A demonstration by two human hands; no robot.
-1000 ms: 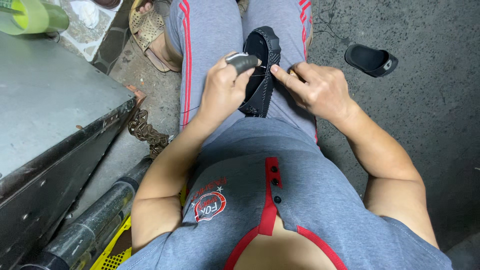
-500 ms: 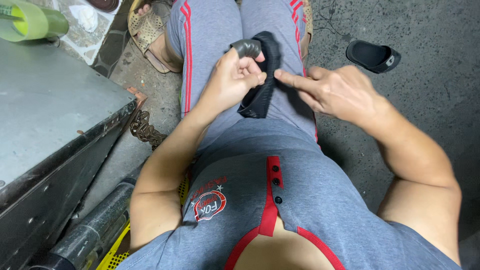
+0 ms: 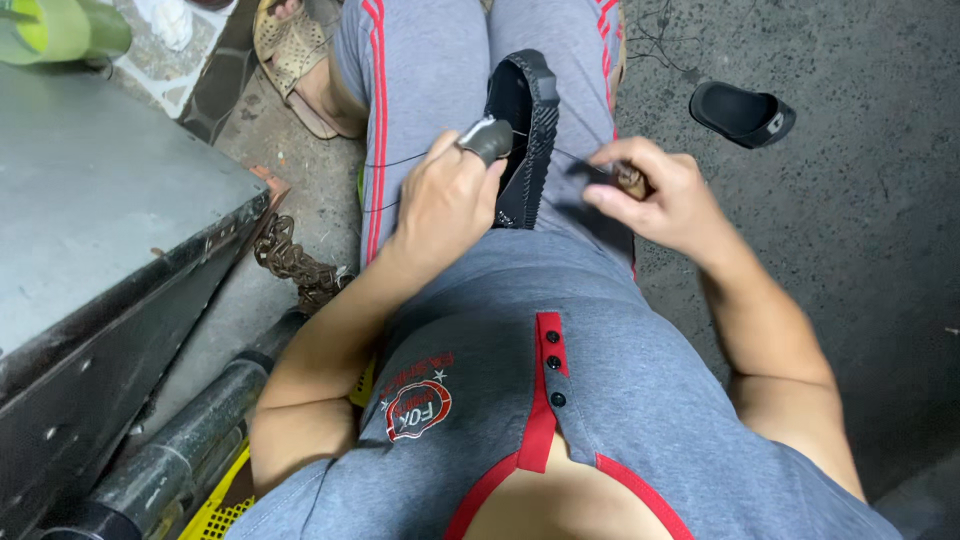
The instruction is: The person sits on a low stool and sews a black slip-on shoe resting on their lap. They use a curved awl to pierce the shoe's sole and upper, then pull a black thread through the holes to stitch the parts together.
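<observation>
Two hands work a black shoe [image 3: 525, 130] that lies on the person's lap, sole edge up. Left hand [image 3: 445, 200], just left of the shoe, has its fingers curled together against the upper, one fingertip capped by a grey thimble [image 3: 487, 138]. Right hand [image 3: 660, 195], right of the shoe, pinches a small brown tool [image 3: 632, 180] with fingers clamped on it, and a thin thread [image 3: 570, 155] runs taut from there to the shoe. To stitch well, I judge the thread should stay tight and the shoe braced. Its rim is ribbed rubber; the trousers are soft grey knit. Another black shoe [image 3: 742, 112] lies well right, on rough concrete.
</observation>
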